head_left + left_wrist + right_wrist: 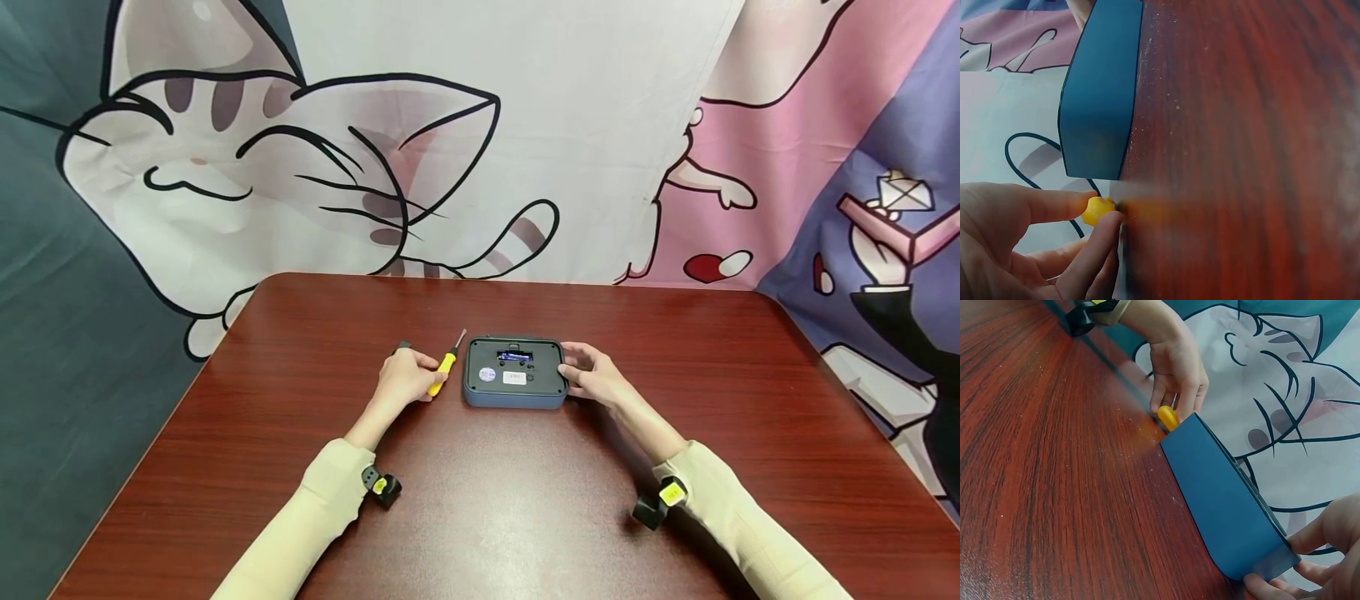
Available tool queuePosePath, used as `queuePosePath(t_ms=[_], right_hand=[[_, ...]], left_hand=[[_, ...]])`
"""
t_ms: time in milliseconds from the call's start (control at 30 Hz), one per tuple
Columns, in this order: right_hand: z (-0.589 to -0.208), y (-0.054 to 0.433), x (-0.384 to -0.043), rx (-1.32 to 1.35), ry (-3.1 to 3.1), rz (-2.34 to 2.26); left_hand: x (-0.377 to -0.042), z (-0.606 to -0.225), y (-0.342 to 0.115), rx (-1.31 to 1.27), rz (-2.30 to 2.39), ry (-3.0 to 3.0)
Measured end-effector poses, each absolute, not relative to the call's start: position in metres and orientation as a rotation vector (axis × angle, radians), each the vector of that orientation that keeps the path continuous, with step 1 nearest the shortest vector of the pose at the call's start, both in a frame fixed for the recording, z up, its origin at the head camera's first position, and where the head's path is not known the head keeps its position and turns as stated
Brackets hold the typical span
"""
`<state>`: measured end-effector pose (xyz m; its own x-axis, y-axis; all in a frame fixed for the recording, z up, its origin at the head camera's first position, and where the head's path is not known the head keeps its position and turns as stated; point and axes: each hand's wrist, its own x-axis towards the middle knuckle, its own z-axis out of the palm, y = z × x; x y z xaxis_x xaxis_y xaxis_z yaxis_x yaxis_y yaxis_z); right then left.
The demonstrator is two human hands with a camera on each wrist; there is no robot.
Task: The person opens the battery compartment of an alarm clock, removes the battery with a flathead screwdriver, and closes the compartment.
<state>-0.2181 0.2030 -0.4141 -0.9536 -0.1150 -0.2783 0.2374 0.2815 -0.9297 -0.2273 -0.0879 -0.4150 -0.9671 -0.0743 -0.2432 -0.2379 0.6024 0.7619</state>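
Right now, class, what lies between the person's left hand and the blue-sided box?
The head view shows a yellow-handled screwdriver, pinched by the left hand, then a narrow strip of bare table before the box.

Makeshift recording corner — wood-grain table (480, 517), cartoon-cat cloth backdrop (592, 100), wrist-worn cameras (387, 491).

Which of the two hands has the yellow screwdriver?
The left hand, pinching the yellow screwdriver by its handle. The right hand instead holds the blue box by its right end.

device (517, 393) on table (510, 500) | screwdriver (447, 362) just left of device | backdrop (600, 150) behind table
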Motion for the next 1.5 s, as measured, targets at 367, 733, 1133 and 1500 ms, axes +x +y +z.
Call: queuePosePath(t_ms=[367,733,1133,1500], right_hand=[[-0.411,0.204,-0.216,0.116,2.268,-1.708],[-0.414,0.204,-0.217,0.116,2.269,-1.719],[-0.415,0.204,-0.218,0.131,2.278,-1.713],[-0.415,0.204,-0.218,0.134,2.276,-1.713]], left_hand=[[-0.224,-0.412,-0.09,-0.218,1.111,2.756],[-0.222,-0.408,-0.091,-0.187,1.016,2.796],[-0.222,-0.404,-0.091,-0.169,1.018,2.826],[-0.221,-0.396,-0.089,-0.133,1.093,2.87]])
